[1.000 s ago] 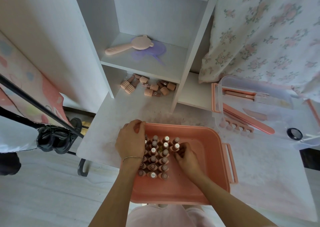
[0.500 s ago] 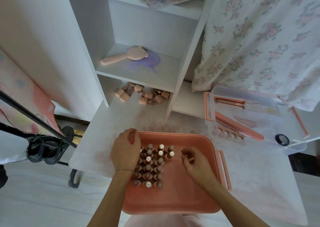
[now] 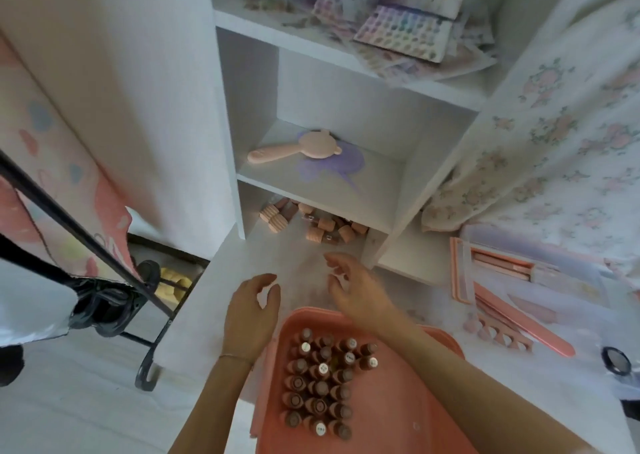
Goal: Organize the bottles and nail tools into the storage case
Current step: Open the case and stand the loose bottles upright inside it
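Beyond the far rim of the pink storage case (image 3: 408, 419) both of my hands now hang over the white table (image 3: 221, 301), lifted out of the case where they were a moment ago. My left hand (image 3: 251, 311) has let go of the case's corner and hovers with fingers loosely curled, holding nothing; my right hand (image 3: 356, 289) has left the bottles and reaches forward, fingers spread and relaxed, also holding nothing. Just behind my wrists, the upright bottles (image 3: 322, 384) stand packed in rows against the case's left wall — unchanged from before. Ahead of my right fingertips, under the lowest shelf, lies the loose heap of remaining bottles (image 3: 311, 225), not yet touched. Well off to the right of my right hand sits the clear tray (image 3: 540, 280) with the nail files (image 3: 519, 318) and the toe separator (image 3: 498, 336) beside it — the view has tilted upward, showing more shelves
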The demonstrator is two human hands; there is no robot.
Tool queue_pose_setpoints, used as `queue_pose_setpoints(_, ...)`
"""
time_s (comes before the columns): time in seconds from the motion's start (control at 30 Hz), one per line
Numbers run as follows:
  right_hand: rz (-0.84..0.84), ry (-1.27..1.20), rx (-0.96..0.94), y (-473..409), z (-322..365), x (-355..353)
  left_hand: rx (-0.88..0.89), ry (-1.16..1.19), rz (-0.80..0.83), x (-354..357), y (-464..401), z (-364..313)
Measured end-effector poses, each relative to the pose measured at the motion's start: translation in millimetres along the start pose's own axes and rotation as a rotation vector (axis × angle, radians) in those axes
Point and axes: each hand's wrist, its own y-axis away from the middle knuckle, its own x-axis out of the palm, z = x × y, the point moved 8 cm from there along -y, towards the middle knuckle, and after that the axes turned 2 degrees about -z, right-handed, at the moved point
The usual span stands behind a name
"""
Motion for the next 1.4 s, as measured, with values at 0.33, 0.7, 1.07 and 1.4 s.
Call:
queue_pose_setpoints(0.33,0.177,0.562,0.088,-104,-54,80,-0.056,-0.690,0.173,23,-22,101)
queue_pose_setpoints(0.7,0.295,0.229,0.097,-86,-37,92,0.278,-0.540,0.079,36,-42,42)
queue_pose_setpoints(1.07,0.145,-0.001,0.247,-49,-27,23,0.325,-0.797,0.148,99,-144,7)
queue_pose_setpoints(1.4,0.116,-0.403,0.255,-10,-5,-11,0.078,-0.303,0.011,70,-106,29)
